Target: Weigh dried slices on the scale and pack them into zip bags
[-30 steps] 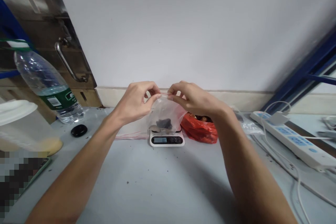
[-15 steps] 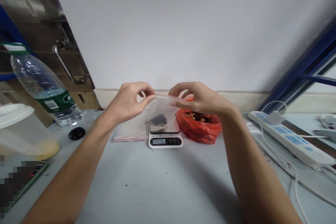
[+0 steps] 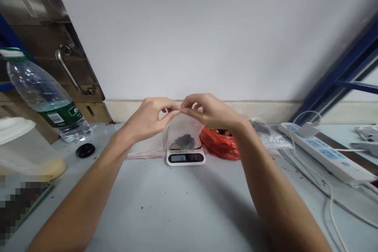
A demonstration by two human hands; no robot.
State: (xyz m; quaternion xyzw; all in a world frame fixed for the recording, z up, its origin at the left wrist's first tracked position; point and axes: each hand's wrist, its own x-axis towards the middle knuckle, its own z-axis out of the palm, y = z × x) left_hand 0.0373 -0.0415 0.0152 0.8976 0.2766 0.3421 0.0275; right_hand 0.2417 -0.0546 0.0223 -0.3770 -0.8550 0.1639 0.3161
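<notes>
Both hands pinch the top edge of a clear zip-lock bag [image 3: 186, 128] with a dark clump inside at its bottom. My left hand [image 3: 156, 115] grips the edge from the left; my right hand [image 3: 208, 109] meets it, fingertips nearly touching. The bag hangs over a small white digital kitchen scale [image 3: 186, 159] whose display reads 0.0; whether the bag touches the scale's plate I cannot tell. Just left of the scale lies a stack of flat zip-lock bags [image 3: 146, 150]. A red plastic bag [image 3: 220, 147] holding brown dried pieces sits right of it, partly behind my right arm.
At left stand a large water bottle [image 3: 47, 94], a lidded plastic tub [image 3: 25, 149], a black round cap [image 3: 85, 150] and a phone [image 3: 26, 204]. Right are another clear bag [image 3: 271, 136] with dark contents, a power strip [image 3: 330, 153] and loose white cables [image 3: 330, 204]. The wall closes off the back.
My hands have come together along the bag's top edge, the right one moving left. The bag's dark clump has shifted slightly right and down. The clear bag at right has come into view.
</notes>
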